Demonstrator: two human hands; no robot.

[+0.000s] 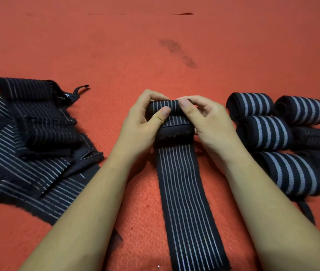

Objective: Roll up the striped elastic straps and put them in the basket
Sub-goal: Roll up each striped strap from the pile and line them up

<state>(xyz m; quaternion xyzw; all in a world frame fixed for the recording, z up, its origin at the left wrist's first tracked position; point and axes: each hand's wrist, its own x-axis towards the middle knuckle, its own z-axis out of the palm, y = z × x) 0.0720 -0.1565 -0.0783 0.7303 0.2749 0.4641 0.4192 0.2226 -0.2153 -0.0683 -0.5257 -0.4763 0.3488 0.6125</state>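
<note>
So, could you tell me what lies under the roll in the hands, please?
The roll sits on its own strap's flat tail, which lies on the red carpet. The left hand and right hand cover the roll's ends, hiding whatever lies beneath them.

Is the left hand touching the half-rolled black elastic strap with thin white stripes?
Touching. In the head view the left hand grips the black striped elastic strap, thumb pressed on its roll.

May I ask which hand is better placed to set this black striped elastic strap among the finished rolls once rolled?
Probably the right hand: the finished grey-striped black fabric rolls lie close beside its wrist.
</note>
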